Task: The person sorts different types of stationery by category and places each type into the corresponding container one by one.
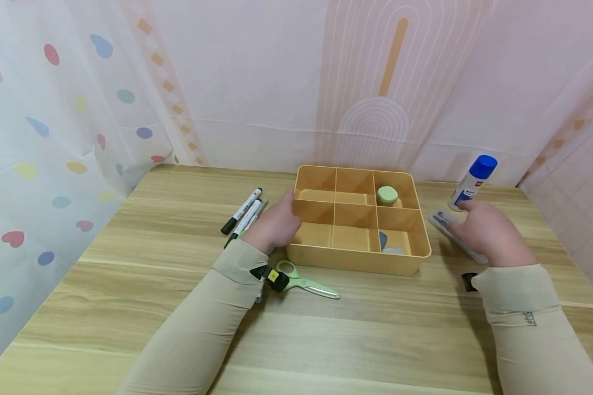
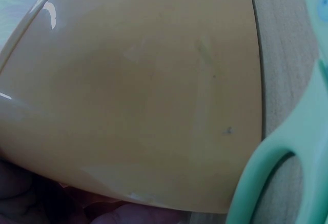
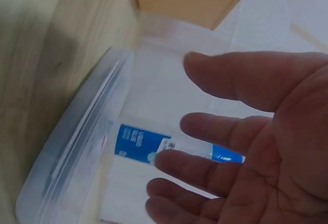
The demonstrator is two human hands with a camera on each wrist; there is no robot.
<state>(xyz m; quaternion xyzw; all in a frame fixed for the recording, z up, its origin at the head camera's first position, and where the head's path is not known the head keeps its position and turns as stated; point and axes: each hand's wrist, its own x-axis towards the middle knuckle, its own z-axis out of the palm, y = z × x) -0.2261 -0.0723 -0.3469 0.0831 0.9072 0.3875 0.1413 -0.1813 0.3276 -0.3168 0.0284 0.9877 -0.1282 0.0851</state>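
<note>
An orange six-compartment storage box (image 1: 356,262) stands on the table. My left hand (image 1: 275,222) holds its left side; in the left wrist view the fingers (image 2: 138,216) show along the edge of the box wall (image 2: 148,96), partly hidden. Green-handled scissors (image 1: 303,282) lie by the box's front left corner, near the left wrist. My right hand (image 1: 494,230) is over a slim clear plastic case (image 1: 466,247) to the right of the box. In the right wrist view its thumb and fingers are spread and hold nothing, beside the case (image 3: 72,142). A blue-capped liquid glue bottle (image 1: 469,186) stands just behind.
In the back right compartment is a light green round item (image 1: 387,195). The front right compartment holds small grey-blue items (image 1: 393,250). Several markers (image 1: 244,214) lie left of the box. A patterned curtain (image 1: 257,82) hangs behind the table (image 1: 375,340).
</note>
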